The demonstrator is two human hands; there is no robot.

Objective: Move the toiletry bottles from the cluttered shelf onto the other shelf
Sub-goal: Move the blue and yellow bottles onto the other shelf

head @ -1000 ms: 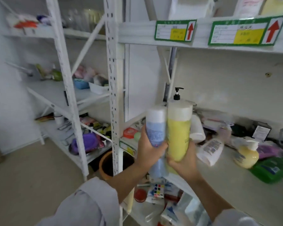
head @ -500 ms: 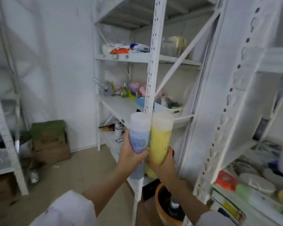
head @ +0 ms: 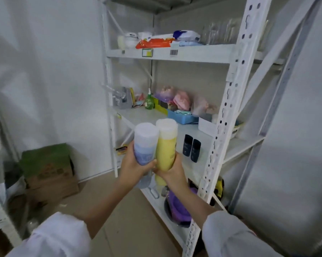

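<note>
My left hand (head: 136,166) grips a tall blue bottle (head: 145,143) with a white cap. Right beside it, touching, my right hand (head: 172,169) holds a tall yellow bottle (head: 166,143), also white-capped. Both bottles stand upright in front of the middle shelf (head: 143,115) of a white metal rack. Two small dark bottles (head: 191,148) stand on that shelf just right of the yellow one. The cluttered shelf is out of view.
A perforated white upright post (head: 223,115) stands right of my hands. At the shelf's back are a green spray bottle (head: 149,102), a blue tray (head: 182,117) and bagged items. Packets lie on the top shelf (head: 167,55). A purple basin (head: 178,206) sits below; cardboard boxes (head: 49,169) stand on the floor at left.
The view has swung left from the cluttered shelf to the other rack. Both bottles stay in my hands and now sit closer to the middle shelf.
</note>
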